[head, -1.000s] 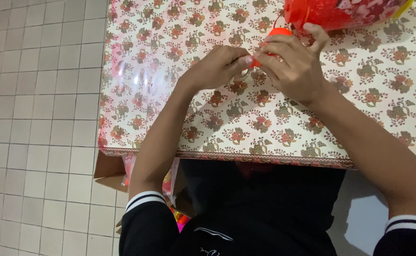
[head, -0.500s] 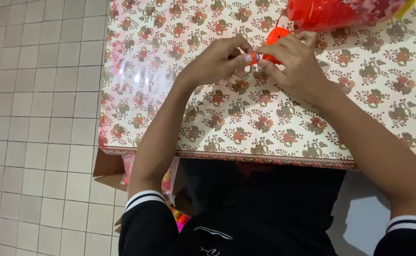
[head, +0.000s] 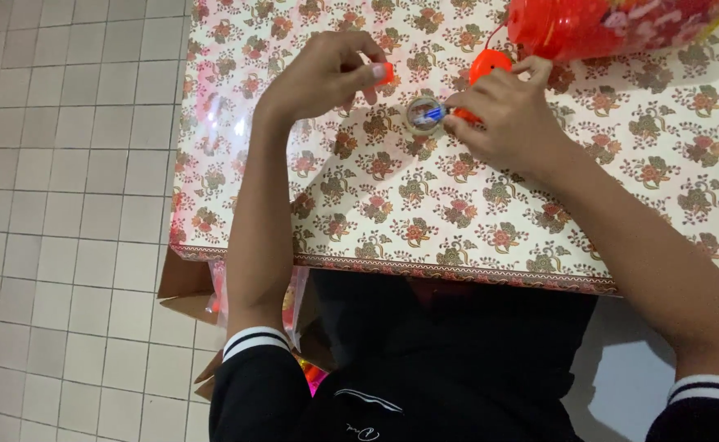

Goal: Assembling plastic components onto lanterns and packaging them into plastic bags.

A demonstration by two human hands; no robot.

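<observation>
The left hand [head: 327, 74] pinches a small orange plastic cap [head: 385, 74]. At its 4 o'clock, the right hand [head: 503, 119] grips an orange round toy [head: 490, 64] by a clear round disc [head: 423, 114] on the floral-clothed counter [head: 621, 188].

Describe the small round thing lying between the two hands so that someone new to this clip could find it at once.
Start at the table with the floral cloth and go to its far side, below the big red plastic jar. Between the left hand and the right hand lies a small round ring. It alone is clear and silvery with a blue middle; the small pieces at the fingers are orange.
</observation>
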